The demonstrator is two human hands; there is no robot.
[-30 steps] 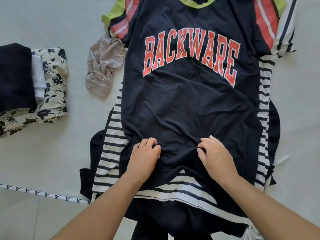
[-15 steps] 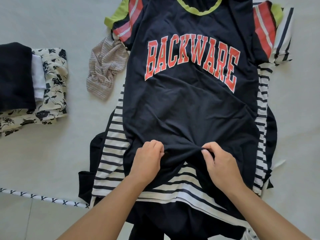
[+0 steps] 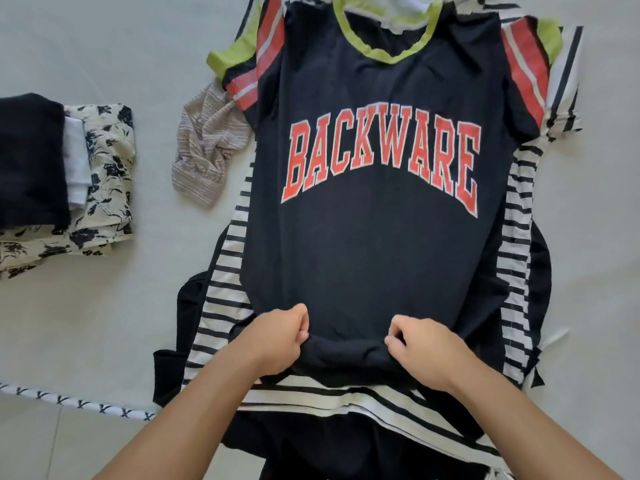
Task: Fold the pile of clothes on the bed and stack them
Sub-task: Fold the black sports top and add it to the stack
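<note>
Pile of clothes (image 3: 516,237): several garments lie overlapped on the pale bed (image 3: 121,323), which fills the head view, and at least four can be told apart. Uppermost is one dark navy T-shirt (image 3: 374,258), spread face up with its lime-green collar at the far end, one arched line of red lettering reading BACKWARE across the chest, and two sleeves, each banded in red, white and lime. Beneath it lies one black-and-white striped garment (image 3: 221,285), showing along both long sides and across the near end. Under that, one plain black garment (image 3: 188,303) protrudes at the lower left and right edges. One crumpled beige textured piece (image 3: 204,150) sits just beside the left sleeve, partly tucked under the pile. Well apart, at the left margin, one folded stack (image 3: 69,188) holds three visible layers: black on top, white between, floral cream-and-black at the bottom. One strip of patterned trim (image 3: 76,401) marks the near edge of the bed. Two hands work at the shirt's near hem, which is bunched into a roll between them: the left hand (image 3: 277,337) and the right hand (image 3: 420,348) each grip the gathered fabric with curled fingers.
</note>
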